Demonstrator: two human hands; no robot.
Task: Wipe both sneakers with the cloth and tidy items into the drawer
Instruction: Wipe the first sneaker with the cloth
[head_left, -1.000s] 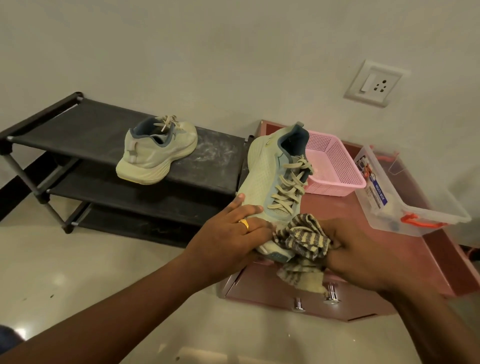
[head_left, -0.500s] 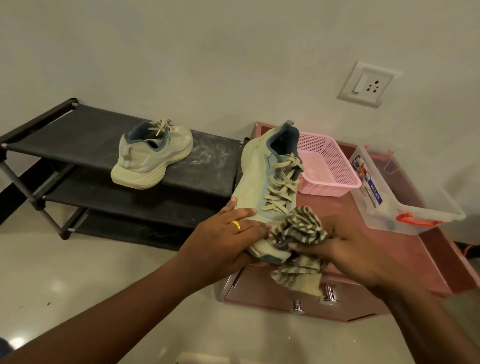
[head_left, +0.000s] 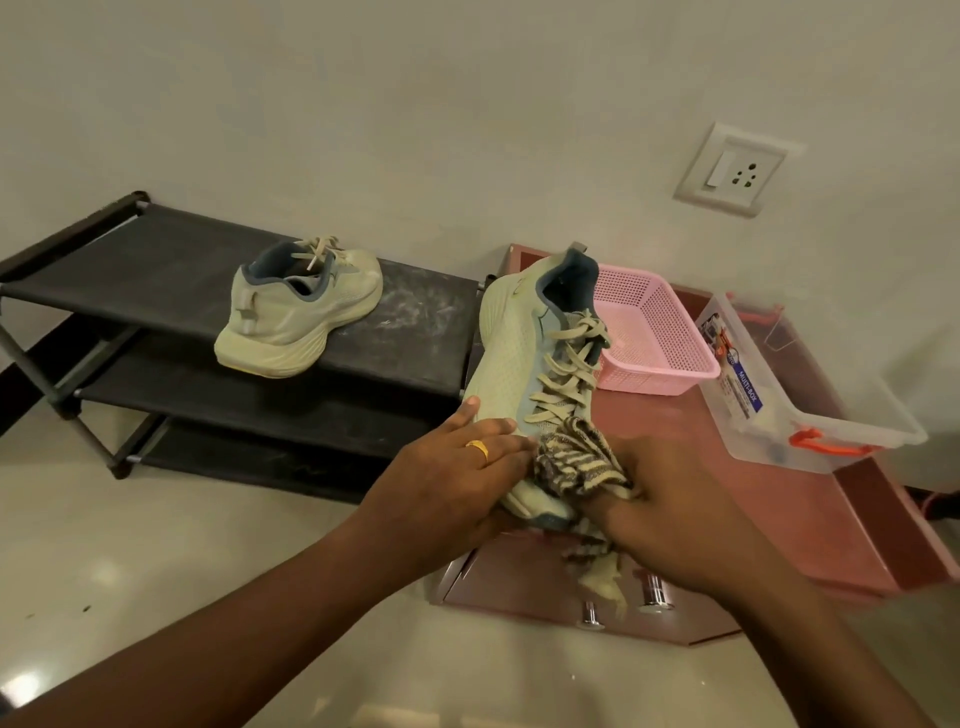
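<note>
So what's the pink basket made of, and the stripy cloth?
The pink basket looks like matte plastic: a moulded grid of holes. The cloth looks like soft woven fabric, maybe cotton: it bunches in folds.

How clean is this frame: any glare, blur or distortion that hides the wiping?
Head view: dim, warm light. Wide-angle skew tilts the wall socket and the shoe rack. There are soft glare patches on the glossy floor, away from the work. The right hand is dark and slightly soft. The cloth, held sneaker and left hand read clearly.
</note>
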